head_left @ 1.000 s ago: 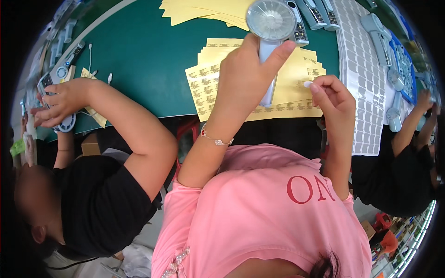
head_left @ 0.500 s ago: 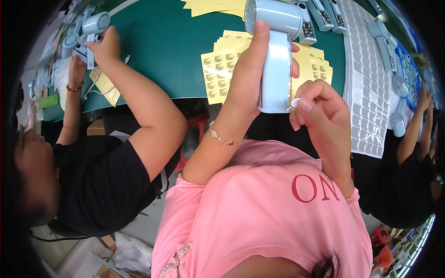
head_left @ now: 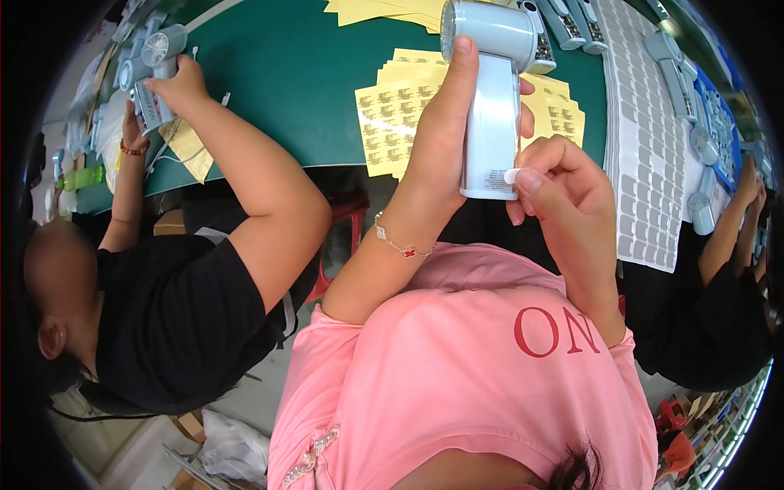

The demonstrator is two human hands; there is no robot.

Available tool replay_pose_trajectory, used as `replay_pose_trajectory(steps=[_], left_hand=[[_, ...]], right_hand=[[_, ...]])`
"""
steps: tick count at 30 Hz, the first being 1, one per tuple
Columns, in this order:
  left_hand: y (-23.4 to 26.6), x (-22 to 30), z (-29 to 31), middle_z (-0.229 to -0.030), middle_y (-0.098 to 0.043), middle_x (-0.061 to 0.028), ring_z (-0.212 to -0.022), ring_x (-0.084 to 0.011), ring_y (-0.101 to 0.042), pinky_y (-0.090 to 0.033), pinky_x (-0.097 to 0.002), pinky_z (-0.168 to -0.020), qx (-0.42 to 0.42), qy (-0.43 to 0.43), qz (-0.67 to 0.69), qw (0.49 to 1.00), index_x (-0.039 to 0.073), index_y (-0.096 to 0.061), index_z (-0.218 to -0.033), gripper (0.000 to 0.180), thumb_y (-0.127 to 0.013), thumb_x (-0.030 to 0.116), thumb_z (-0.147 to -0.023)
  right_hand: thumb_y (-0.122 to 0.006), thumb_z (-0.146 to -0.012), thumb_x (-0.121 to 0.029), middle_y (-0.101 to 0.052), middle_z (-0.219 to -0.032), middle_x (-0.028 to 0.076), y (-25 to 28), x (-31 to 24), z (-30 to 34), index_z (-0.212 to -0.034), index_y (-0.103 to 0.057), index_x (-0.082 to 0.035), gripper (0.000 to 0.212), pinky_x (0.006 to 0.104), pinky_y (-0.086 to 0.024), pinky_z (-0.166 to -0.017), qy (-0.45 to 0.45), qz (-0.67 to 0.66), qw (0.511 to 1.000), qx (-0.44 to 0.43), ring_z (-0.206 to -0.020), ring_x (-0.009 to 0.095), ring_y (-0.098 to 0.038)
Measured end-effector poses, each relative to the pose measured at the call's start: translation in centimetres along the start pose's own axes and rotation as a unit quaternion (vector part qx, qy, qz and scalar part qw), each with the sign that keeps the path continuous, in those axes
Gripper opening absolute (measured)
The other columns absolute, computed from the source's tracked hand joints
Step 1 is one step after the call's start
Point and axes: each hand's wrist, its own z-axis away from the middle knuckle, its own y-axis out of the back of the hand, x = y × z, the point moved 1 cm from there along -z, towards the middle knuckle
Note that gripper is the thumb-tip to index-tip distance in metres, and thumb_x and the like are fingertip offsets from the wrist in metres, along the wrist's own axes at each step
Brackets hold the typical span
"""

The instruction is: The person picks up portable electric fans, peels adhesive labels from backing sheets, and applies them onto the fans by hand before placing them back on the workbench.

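My left hand (head_left: pixel 441 135) is wrapped round a light blue handheld fan (head_left: pixel 492 106), its round head at the far end and its handle end towards me. Small printing shows on a clear label (head_left: pixel 496 178) low on the handle. At the handle's lower right corner my right hand (head_left: pixel 567 184) pinches a small white tab (head_left: pixel 512 175) between thumb and forefinger. The tab touches or overlaps the label's edge; which of the two I cannot tell. Beneath the fan, yellow sheets of printed labels (head_left: pixel 392 122) lie fanned out on the green table (head_left: pixel 278 98).
A stack of sheets with grey rectangles (head_left: pixel 645 163) runs along the right. Several fans (head_left: pixel 563 24) lie at the far right, beside a blue tray of parts (head_left: pixel 719 118). To the left, a co-worker in black holds another fan (head_left: pixel 163 45). A red stool (head_left: pixel 347 224) stands below the table.
The fan has shifted slightly right and its handle has turned, so the printed label shows more clearly. My right hand stays at the corner. The co-worker's fan on the left has turned.
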Motion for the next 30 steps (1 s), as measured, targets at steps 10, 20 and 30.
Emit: replay_pose_trajectory(steps=[10,20,30], left_hand=[[0.19,-0.04,0.23,-0.062,-0.057,-0.0094,-0.050,-0.0107,-0.053,-0.042,-0.0211,-0.045,0.005,-0.009,0.015,1.000,-0.002,-0.052,-0.095,0.068,-0.032,0.062,-0.087],[0.09,0.18,0.42,-0.063,-0.057,-0.0103,-0.051,-0.0110,-0.053,-0.043,-0.0215,-0.044,0.003,-0.007,0.021,1.000,-0.002,-0.051,-0.095,0.069,-0.031,0.062,-0.087],[0.26,0.27,0.68,-0.061,-0.056,-0.0087,-0.050,-0.0099,-0.052,-0.042,-0.0211,-0.045,0.006,-0.020,-0.008,1.000,-0.003,-0.051,-0.095,0.069,-0.029,0.062,-0.087]], right_hand=[[-0.057,-0.083,-0.001,-0.054,-0.073,0.004,-0.37,0.03,0.12,-0.082,-0.052,0.001,0.006,0.0191,-0.040,-0.056,0.015,-0.002,1.000,0.003,-0.061,0.008,-0.051],[-0.059,-0.082,-0.002,-0.056,-0.073,0.004,-0.30,0.09,0.03,-0.082,-0.052,0.001,0.007,0.0182,-0.041,-0.056,0.007,0.014,1.000,0.009,-0.061,0.008,-0.052],[-0.061,-0.080,-0.001,-0.055,-0.070,0.002,-0.19,0.30,-0.05,-0.079,-0.052,0.001,0.009,0.0162,-0.040,-0.050,0.034,0.104,0.994,0.018,-0.056,0.005,-0.052]])
